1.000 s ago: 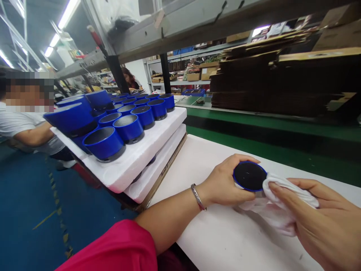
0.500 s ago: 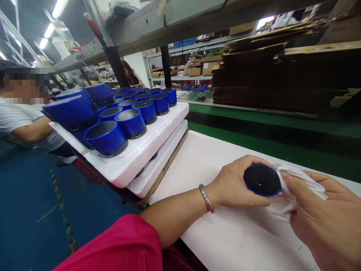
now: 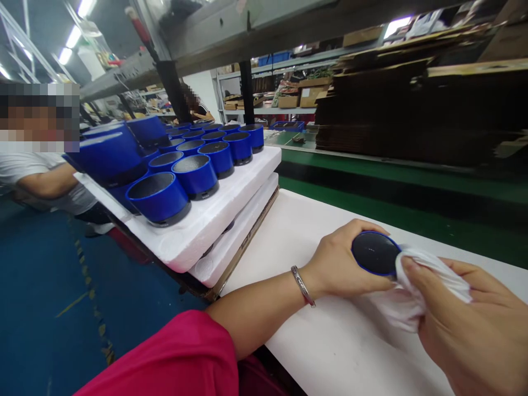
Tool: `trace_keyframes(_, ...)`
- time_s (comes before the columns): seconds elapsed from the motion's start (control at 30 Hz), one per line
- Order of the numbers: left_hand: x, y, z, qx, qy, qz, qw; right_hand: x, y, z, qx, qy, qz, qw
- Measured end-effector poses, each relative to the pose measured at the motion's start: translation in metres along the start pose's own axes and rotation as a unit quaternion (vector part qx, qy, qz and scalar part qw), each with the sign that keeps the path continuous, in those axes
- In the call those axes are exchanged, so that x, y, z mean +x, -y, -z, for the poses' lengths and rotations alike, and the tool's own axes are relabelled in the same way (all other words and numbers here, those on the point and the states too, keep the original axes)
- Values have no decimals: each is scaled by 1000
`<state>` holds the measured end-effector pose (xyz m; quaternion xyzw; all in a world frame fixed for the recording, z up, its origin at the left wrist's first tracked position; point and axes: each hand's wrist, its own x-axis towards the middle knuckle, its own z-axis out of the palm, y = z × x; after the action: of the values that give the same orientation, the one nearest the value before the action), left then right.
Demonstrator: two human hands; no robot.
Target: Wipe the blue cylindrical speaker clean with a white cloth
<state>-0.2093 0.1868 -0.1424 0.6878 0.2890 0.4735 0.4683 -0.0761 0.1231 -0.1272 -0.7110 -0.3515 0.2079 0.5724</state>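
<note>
left forearm (image 3: 258, 313) stretched forward, left hand (image 3: 336, 264) curled in a grip, right hand (image 3: 470, 322) pinching, thumb (image 3: 429, 286) uppermost

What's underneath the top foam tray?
A second foam tray, with a dark blue item partly showing in the gap, and a brown cardboard edge below. The top tray covers the rest, so I can't count what sits between.

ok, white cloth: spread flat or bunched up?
Bunched: the white cloth is creased and gathered in the right hand, a loose part hanging below the thumb.
</note>
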Motion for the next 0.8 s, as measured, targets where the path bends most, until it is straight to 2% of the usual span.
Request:
trace_keyframes(0.13, 0, 0, 2, 10, -4, 12, 1000, -6, 4, -2, 33, -5, -15, 999)
trace_keyframes(0.53, 1, 2, 1, 19, -10, 44, 999, 1, -3, -3, -48, -10, 1, 999)
trace_keyframes(0.67, 1, 2, 1, 17, 16, 37, 999, 4, -7, -3, -57, -26, 18, 998)
trace_keyframes(0.8, 2, 1, 1, 21, -8, 48, 999, 1, -4, -4, -79, -15, -5, 997)
